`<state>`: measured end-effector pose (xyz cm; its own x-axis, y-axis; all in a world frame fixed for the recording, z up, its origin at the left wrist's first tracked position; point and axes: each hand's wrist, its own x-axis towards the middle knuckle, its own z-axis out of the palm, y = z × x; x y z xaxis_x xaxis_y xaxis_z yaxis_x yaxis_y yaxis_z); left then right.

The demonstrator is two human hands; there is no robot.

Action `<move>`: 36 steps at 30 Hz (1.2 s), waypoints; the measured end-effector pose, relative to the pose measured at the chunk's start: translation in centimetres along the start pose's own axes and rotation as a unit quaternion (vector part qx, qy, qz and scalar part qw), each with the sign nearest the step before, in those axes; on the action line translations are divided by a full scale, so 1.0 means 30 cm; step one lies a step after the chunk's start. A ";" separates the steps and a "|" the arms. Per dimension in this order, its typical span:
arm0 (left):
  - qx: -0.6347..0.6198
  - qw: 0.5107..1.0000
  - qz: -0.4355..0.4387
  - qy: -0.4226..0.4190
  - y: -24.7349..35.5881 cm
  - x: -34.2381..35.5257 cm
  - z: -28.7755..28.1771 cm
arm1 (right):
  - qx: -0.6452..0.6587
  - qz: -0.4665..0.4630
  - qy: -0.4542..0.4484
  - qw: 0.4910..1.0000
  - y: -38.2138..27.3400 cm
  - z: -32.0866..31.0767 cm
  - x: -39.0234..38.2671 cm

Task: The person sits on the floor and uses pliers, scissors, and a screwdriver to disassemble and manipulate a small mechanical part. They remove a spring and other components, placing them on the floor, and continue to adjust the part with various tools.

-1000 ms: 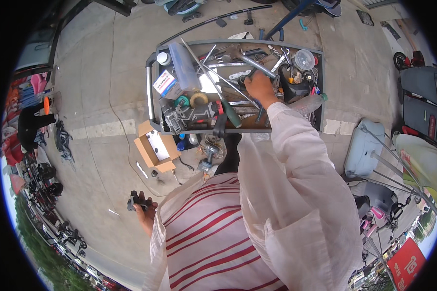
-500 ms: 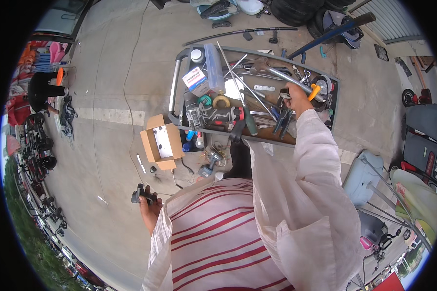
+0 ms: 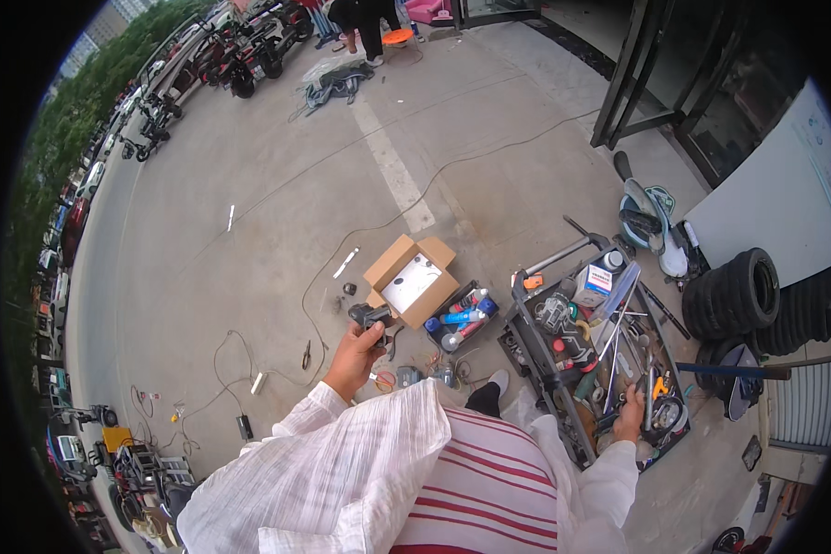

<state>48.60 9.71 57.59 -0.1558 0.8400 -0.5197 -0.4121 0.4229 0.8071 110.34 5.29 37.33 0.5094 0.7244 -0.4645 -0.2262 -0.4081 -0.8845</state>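
My left hand (image 3: 351, 360) is closed on a small black plastic part (image 3: 367, 316), raised beside an open cardboard box (image 3: 390, 275) with white contents. My right hand (image 3: 629, 415) reaches into the metal tool cart (image 3: 517, 337), its fingers curled round a dark tool too small to name, close to a yellow-orange handled tool (image 3: 658, 388). The cart holds wrenches, long rods, a green-handled screwdriver (image 3: 584, 386), a power tool and a white-and-blue box (image 3: 593, 284).
Stacked tyres (image 3: 729, 295) stand at right, near a blue tub (image 3: 644, 217). Spray cans (image 3: 462, 317) sit beside the cardboard box. Cables (image 3: 309, 300) cross the concrete. A person in black (image 3: 369, 32), glass doors (image 3: 656, 65) and parked scooters (image 3: 249, 55) are farther off.
The view has swung left, so the cart now sits at the right. My left hand has risen forward with the black part. My right hand stays among the tools.
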 end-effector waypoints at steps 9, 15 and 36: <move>0.009 0.980 0.195 -0.037 0.140 -0.186 -0.281 | -0.045 -0.375 0.041 0.925 -0.560 0.405 -0.443; 0.056 0.961 0.254 -0.100 0.325 -0.345 -0.322 | -0.103 -0.604 -0.029 0.790 -0.825 0.738 -0.822; 0.144 0.906 0.376 -0.127 0.247 -0.613 -0.770 | -0.391 -0.547 -0.544 0.502 -0.705 1.348 -1.686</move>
<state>27.68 -10.43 66.66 -0.0678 0.9633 0.2597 -0.0179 -0.2614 0.9651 55.79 -0.26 77.75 -0.8780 0.4527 0.1554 0.3055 0.7800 -0.5461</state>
